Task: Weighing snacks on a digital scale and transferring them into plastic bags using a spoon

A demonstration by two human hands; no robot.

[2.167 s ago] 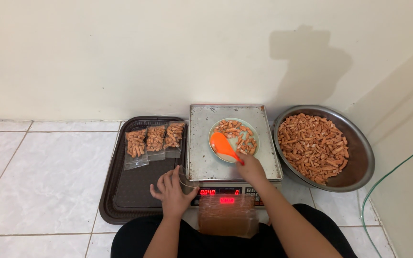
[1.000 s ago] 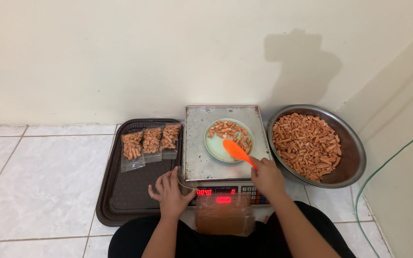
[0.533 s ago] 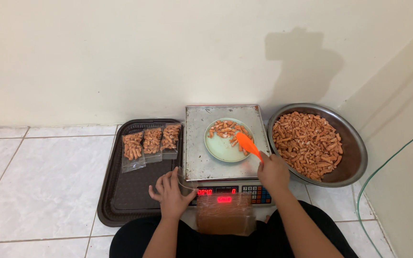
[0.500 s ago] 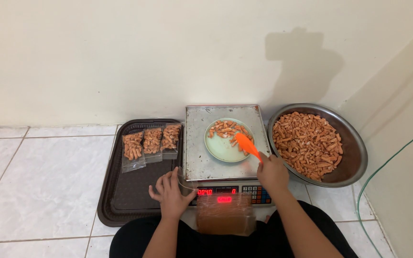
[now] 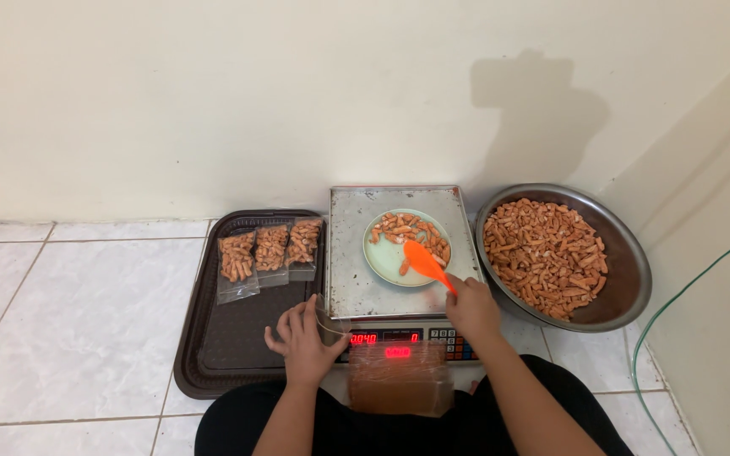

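Two hands are at work in the head view, the only one there is. Your right hand (image 5: 472,309) is closed around the handle of the orange spoon (image 5: 427,261), whose bowl rests over the near edge of the pale green plate (image 5: 388,257) of orange snack sticks (image 5: 407,228) on the steel scale pan (image 5: 352,279). Your left hand (image 5: 304,339) curls loosely around a clear bag (image 5: 329,321) at the scale's front left corner, just beside the red display (image 5: 382,338). Keep the spoon level and move only a few sticks at a time, letting the reading settle between passes. Draw from the steel bowl (image 5: 623,274) on your right without touching the pan. Three filled bags (image 5: 269,251) lie on the brown tray (image 5: 213,355) on the floor.
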